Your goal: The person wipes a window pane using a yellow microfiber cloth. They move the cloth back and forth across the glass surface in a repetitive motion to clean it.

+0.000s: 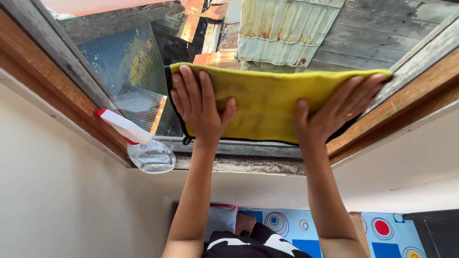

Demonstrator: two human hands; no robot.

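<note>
I had both arms stretched up, left hand [200, 107] and right hand [337, 111] flat, fingers spread, gripping nothing, pressing the yellow cloth [267, 102] on the window glass [129, 62]; spray bottle [141, 145] lay at nine o'clock.

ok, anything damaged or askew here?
Yes. The window sill under the yellow cloth is weathered, with flaking paint. The spray bottle leans tilted in the frame's corner. Both hands, left hand and right hand, press flat.

We are in a modest home: a weathered wooden window frame [71, 91] set in a plain white wall [62, 200], rusty corrugated metal roofs [282, 33] outside, a blue circle-patterned floor covering [382, 234] below.
</note>
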